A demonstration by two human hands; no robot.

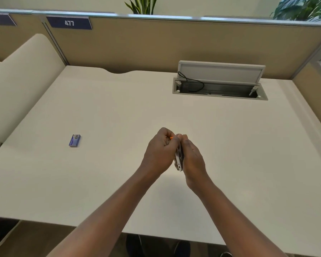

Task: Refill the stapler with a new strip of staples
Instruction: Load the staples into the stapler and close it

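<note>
your left hand [160, 152] and your right hand [192, 158] are pressed close together above the middle of the desk [119, 108], with the stapler [179, 158] sandwiched between them. your left hand is curled almost into a fist, fingers folded in around the stapler's far end, where a small orange part [171, 138] peeks out between your fingertips. your right hand is flatter, palm turned inward against the stapler's side, thumb meeting the left fingers at the top. only a thin metallic edge of the stapler shows, running from your fingertips down toward your wrists, lifted clear of the desk. whether it is open or closed can't be told from here, and no staple strip is visible in either hand.

well apart to your left, a small blue staple box [74, 140] lies flat on the desk. at the far right of the desk, a cable tray [220, 89] sits with its lid [220, 71] tilted up and a black cable [193, 83] looping inside. a divider panel [156, 43] with a "477" label [69, 23] stands behind the desk.
</note>
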